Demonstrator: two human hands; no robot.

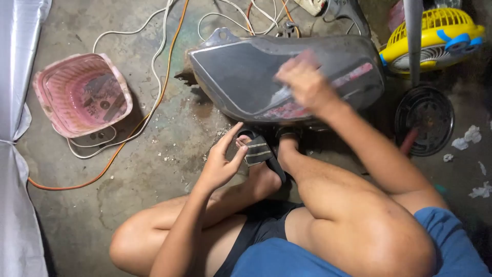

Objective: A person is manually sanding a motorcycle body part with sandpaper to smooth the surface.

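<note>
We saw the right hand (303, 79) pressed flat on the side of the dark motorcycle fuel tank (246, 77), which lay on the concrete floor (154, 169) just ahead of the person's feet; the hand was blurred, so we could not tell whether its fingers held anything. The left hand (221, 163) hovered open beside the sandal (259, 151), its fingers (230, 136) spread and holding nothing. To the left stood a pink basket (82, 95) among white and orange cables (164, 77), and a yellow fan (441, 36) sat at the upper right.

hands at a dark grey motorcycle fuel tank (246, 82) on a concrete floor (154, 164)

the right hand (303, 82), blurred, presses on the tank's side; the left hand (221, 161) hangs open by a black striped sandal (261, 153). a pink plastic basket (82, 95) sits well apart.
</note>
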